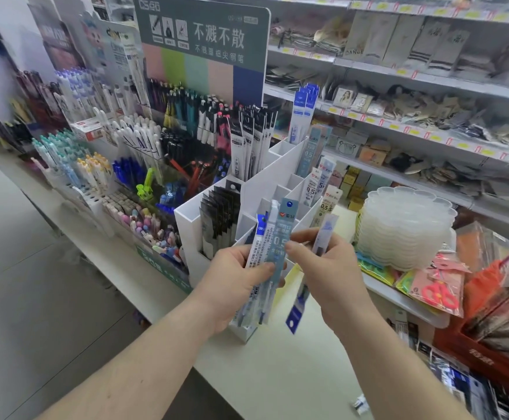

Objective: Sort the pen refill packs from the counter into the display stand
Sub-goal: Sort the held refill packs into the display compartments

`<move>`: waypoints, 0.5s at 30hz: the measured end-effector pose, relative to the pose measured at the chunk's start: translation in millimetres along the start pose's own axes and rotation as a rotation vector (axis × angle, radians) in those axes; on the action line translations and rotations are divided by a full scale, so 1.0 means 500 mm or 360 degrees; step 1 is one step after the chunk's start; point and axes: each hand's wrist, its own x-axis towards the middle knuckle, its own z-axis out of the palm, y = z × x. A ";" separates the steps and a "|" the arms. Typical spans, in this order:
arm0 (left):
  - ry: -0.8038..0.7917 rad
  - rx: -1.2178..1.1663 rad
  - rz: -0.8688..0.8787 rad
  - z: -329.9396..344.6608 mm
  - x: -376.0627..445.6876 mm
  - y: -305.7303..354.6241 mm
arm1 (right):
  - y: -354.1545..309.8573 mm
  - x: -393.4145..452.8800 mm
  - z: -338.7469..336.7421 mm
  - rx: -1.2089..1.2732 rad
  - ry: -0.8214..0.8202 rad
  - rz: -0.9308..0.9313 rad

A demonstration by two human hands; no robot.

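My left hand [235, 274] grips a fan of several pen refill packs [273, 237], pale blue and white, upright in front of the white display stand [265, 177]. My right hand [327, 268] pinches the front pack marked 0.5 with thumb and forefinger, and also holds a separate blue-ended refill pack [307, 283] slanting down to the counter side. The stand's compartments hold black packs [221, 213], white packs [251, 137] and blue packs [304, 113].
Pen displays [126, 153] fill the counter to the left under a green sign [201, 34]. A stack of clear plastic trays [404, 228] and scissors packs [438, 286] sit at the right. Shelves of goods run behind. The white counter [277, 374] lies below my hands.
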 end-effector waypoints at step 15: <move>0.0235 0.1266 0.0339 -0.014 0.013 -0.043 | -0.010 0.031 -0.002 0.0029 0.0266 -0.0179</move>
